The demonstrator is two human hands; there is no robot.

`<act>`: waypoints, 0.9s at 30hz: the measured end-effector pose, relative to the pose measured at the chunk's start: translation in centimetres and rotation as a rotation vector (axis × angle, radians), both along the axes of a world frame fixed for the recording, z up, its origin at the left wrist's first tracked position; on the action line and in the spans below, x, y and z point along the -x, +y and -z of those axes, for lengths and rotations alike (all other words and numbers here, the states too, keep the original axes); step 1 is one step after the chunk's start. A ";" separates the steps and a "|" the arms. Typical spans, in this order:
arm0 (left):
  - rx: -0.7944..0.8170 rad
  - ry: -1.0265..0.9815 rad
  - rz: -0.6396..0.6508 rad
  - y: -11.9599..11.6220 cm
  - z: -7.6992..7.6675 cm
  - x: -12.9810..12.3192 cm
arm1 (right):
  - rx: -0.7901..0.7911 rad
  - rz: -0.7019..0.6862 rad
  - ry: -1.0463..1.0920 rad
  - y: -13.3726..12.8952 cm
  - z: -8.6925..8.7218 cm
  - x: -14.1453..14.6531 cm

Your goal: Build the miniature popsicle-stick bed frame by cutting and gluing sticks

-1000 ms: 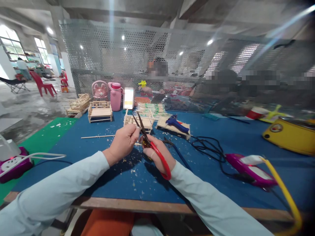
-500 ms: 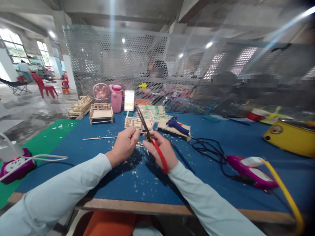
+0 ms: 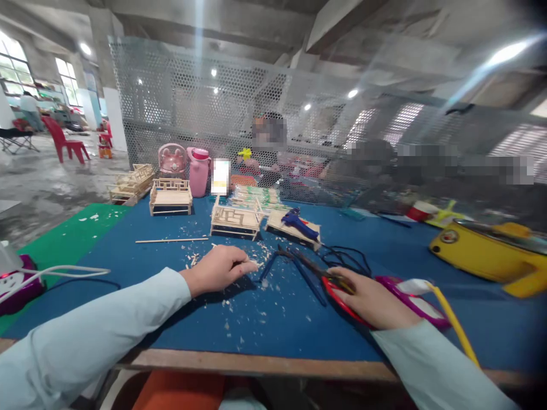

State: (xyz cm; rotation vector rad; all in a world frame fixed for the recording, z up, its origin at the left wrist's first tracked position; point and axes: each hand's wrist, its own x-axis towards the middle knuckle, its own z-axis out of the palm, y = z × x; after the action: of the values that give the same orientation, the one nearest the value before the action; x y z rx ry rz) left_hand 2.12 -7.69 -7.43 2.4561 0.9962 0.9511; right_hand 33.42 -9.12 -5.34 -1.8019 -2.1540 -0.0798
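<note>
Low over the blue tabletop, my left hand (image 3: pixel 220 269) is closed, thumb against fingers. Something small and pale shows at its fingertips, too small to make out. Farther right, my right hand (image 3: pixel 371 296) grips red-handled scissors (image 3: pixel 337 297) close to the table, their dark blades pointing left and away from me. Beyond my hands stands a small bamboo model bench (image 3: pixel 236 219) with a lattice back. Beside it, a blue glue gun (image 3: pixel 301 223) rests on another flat bamboo piece (image 3: pixel 282 226). A thin bamboo stick (image 3: pixel 171 241) lies left of my left hand.
Another model bench (image 3: pixel 171 197) stands back left, near a pink bottle (image 3: pixel 199 173). Bundled sticks (image 3: pixel 256 197) lie before a perforated metal screen (image 3: pixel 179 97). At right are a purple power strip (image 3: pixel 427 307) with cables and a yellow pot (image 3: pixel 474 250). Wood scraps litter the table.
My right hand has carried the scissors right and down toward the table, away from my left hand. My left hand has lowered slightly, still closed. The view has shifted a little right.
</note>
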 end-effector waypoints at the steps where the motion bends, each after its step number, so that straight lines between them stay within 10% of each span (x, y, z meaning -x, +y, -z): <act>1: -0.004 0.001 -0.010 0.0 0.1 0.0 | 0.030 -0.010 -0.069 0.1 -0.1 0.1; 14: -0.015 -0.016 -0.085 2.3 -1.8 0.1 | -0.259 -0.587 0.003 2.7 -2.4 14.6; 22: -0.165 -0.212 -0.345 6.5 -5.0 1.6 | -0.073 -0.199 0.745 8.0 -0.1 16.1; 27: 0.094 -0.090 -0.135 10.5 -7.3 1.5 | 0.104 -0.085 1.067 9.9 1.8 17.1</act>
State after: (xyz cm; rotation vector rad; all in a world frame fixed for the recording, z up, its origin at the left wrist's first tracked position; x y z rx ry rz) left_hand 0.60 2.82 -0.16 2.2728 1.1596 1.0232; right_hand 16.30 0.74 -7.10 -1.2960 -1.4351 0.8274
